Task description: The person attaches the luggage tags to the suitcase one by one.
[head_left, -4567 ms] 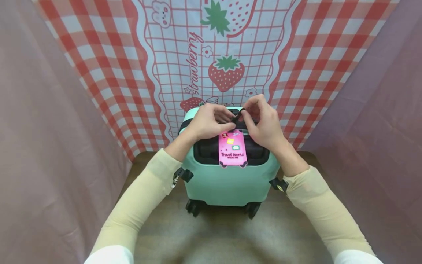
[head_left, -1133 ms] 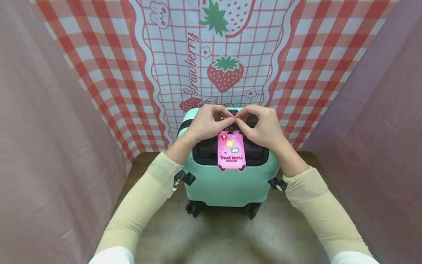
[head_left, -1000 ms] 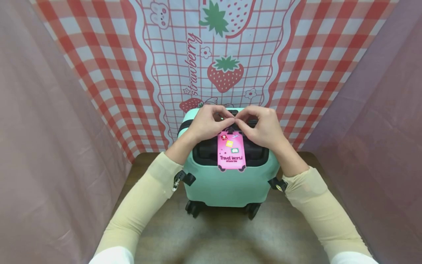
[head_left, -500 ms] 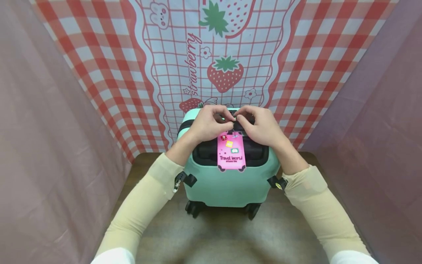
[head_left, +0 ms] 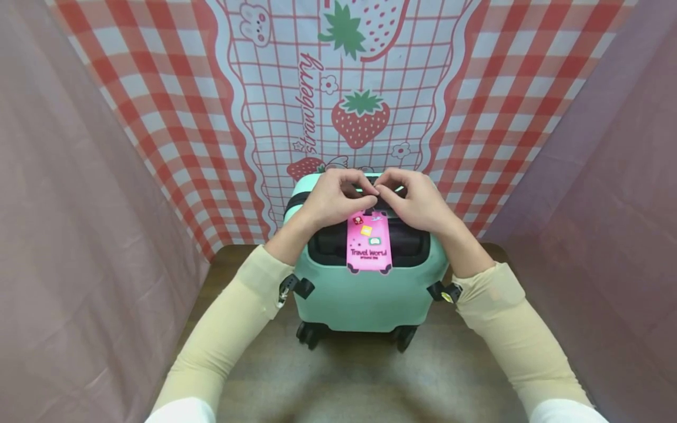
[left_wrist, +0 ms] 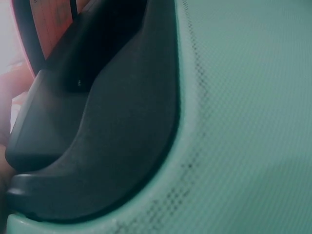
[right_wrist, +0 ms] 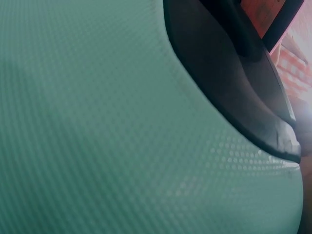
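Note:
A mint-green suitcase (head_left: 365, 302) stands upright on its black wheels. Over its black handle recess (head_left: 409, 244) hangs a pink luggage tag (head_left: 369, 249) lettered "Travel World". Just above the tag, both hands meet with fingertips almost touching. The left hand (head_left: 338, 197) pinches the tag's black strap between thumb and forefinger. From the other side, the right hand (head_left: 415, 200) pinches at the same strap, most of which the fingers hide. The wrist views show mainly the ribbed green shell (left_wrist: 248, 122) and the black handle surround (right_wrist: 214, 58), with barely any of the hands.
Wooden tabletop (head_left: 365, 376) lies under the suitcase. A red-checked strawberry cloth (head_left: 362, 117) hangs close behind it. Pink curtains close in the left (head_left: 95, 235) and right (head_left: 597, 217) sides.
The black strap end seen standing up between the hands 4.6 s ago is now hidden by the fingertips. The tag hangs slightly lower; the right hand has come lower and closer to the left.

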The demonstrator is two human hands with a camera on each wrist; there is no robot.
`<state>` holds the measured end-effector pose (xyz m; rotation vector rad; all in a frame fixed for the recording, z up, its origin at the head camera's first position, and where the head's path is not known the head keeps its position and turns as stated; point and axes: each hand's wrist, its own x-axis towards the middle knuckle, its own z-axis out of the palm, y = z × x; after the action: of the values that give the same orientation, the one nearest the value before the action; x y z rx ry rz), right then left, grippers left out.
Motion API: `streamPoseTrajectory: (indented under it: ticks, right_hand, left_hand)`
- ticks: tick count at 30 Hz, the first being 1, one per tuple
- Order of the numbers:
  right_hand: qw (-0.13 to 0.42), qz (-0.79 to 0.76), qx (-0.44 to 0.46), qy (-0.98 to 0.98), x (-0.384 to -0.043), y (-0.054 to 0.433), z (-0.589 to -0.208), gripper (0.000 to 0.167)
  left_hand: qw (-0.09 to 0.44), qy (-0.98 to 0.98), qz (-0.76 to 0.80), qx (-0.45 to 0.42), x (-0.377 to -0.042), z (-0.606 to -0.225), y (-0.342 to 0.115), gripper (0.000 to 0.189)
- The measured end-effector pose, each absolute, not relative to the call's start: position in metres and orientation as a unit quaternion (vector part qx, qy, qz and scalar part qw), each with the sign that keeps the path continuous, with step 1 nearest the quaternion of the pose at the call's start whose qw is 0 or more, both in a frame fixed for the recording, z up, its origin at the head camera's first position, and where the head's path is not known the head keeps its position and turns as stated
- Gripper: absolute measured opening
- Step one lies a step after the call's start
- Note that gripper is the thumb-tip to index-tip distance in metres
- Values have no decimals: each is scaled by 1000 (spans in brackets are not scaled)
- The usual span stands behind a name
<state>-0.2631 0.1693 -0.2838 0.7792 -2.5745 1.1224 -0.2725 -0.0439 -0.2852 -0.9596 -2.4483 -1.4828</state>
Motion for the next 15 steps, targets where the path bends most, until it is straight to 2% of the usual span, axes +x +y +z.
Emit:
streamPoseTrajectory:
  ticks: [10,15]
  right_hand:
    - [131,374,239,-886,-265,166,-283,12]
    - [137,373,231,-888,-264,164,-282,16]
  left_hand:
    - [77,-815,-484,-309,-272,-286,-43,10]
    - [78,-819,-481,-304,-271,-286,-43,10]
